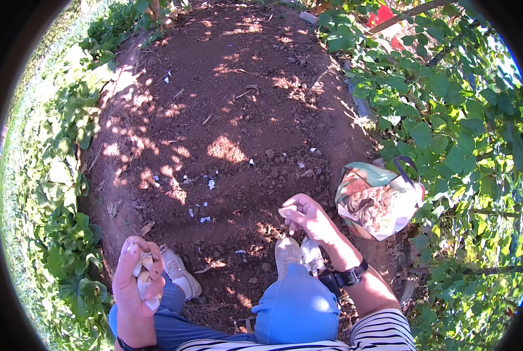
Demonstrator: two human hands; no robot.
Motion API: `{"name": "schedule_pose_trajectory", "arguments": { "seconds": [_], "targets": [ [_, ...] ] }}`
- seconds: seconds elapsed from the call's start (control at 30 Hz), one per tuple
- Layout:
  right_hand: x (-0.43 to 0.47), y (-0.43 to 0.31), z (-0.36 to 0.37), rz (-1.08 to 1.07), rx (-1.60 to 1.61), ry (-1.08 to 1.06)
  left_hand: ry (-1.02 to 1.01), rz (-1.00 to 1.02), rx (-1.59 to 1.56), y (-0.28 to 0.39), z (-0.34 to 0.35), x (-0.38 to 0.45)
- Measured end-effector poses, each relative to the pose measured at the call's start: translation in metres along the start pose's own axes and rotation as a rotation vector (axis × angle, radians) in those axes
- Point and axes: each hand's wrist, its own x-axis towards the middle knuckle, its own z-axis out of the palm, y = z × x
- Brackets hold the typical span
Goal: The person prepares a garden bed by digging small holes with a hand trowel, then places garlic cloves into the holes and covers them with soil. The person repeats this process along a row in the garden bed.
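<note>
My left hand (136,281) is curled palm up around several garlic cloves (144,281) with papery skins, at the lower left. My right hand (304,216) is raised over the soil bed in front of my shoe and pinches a single pale garlic clove (286,211) between thumb and fingers. A patterned bag (358,175) with a dark handle stands open to the right of my right hand, holding many pale pieces that look like garlic cloves (373,206). White flakes (211,184) lie scattered on the brown soil (252,123).
Leafy green plants (64,149) border the bed on the left. Climbing vines (445,123) with poles grow along the right. My light shoes (286,256) rest on the soil, and a crumpled whitish wrapper (312,254) lies beside one of them. A red object (380,16) shows behind leaves.
</note>
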Motion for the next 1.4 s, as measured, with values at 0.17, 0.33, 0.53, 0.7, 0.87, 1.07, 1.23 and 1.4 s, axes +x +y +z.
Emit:
{"name": "schedule_pose_trajectory", "arguments": {
  "seconds": [0.17,0.33,0.53,0.7,0.87,1.07,1.23,1.4],
  "targets": [
    [0.062,0.140,-0.056,0.128,-0.096,0.389,-0.004,-0.002,-0.032,0.001,-0.011,0.003],
    [0.108,0.190,-0.134,0.053,-0.491,0.911,0.041,-0.030,-0.055,-0.001,-0.010,0.014],
    [0.127,0.191,-0.141,0.172,-0.855,0.963,0.085,-0.031,-0.050,0.000,-0.013,0.026],
    [0.131,0.190,-0.159,0.131,-0.935,0.917,0.091,-0.044,-0.037,0.001,-0.004,0.039],
    [0.143,0.198,-0.167,0.084,-0.927,0.914,0.128,-0.045,-0.017,0.000,0.000,0.046],
    [0.141,0.212,-0.181,0.137,-0.843,0.816,0.147,-0.053,-0.009,-0.002,0.007,0.056],
    [0.140,0.189,-0.168,0.151,-0.960,0.744,0.165,-0.067,0.006,-0.006,0.012,0.063],
    [0.142,0.171,-0.154,0.272,-1.115,0.749,0.118,-0.093,-0.004,-0.008,0.014,0.066]
  ]
}}
